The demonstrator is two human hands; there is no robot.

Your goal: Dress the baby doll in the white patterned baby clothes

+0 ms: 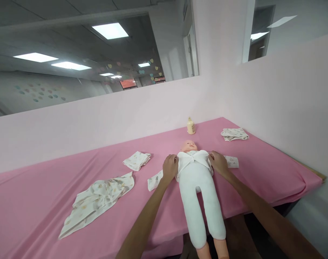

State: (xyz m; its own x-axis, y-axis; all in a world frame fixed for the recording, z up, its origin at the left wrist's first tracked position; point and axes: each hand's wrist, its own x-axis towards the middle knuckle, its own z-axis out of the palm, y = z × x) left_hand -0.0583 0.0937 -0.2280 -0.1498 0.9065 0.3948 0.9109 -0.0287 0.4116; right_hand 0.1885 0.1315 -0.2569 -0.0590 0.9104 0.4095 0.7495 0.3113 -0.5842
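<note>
A baby doll (197,180) in white lies on its back, head away from me, its feet past the table's near edge. A baby shirt (194,157) is spread around its upper body, white inner side showing on the chest, with a patterned sleeve (154,181) out to the left and another sleeve (232,162) to the right. My left hand (170,167) is closed at the shirt's left edge beside the doll's chest. At the opposite edge, my right hand (218,161) is closed with its fingertips on the shirt. The exact pinch points are partly hidden.
Pink cloth (104,162) covers the table. A patterned garment (99,198) and a folded cloth (137,160) lie on the left. Behind the doll's head stands a cream pump bottle (191,126). Another folded cloth (234,134) lies back right, near the wall.
</note>
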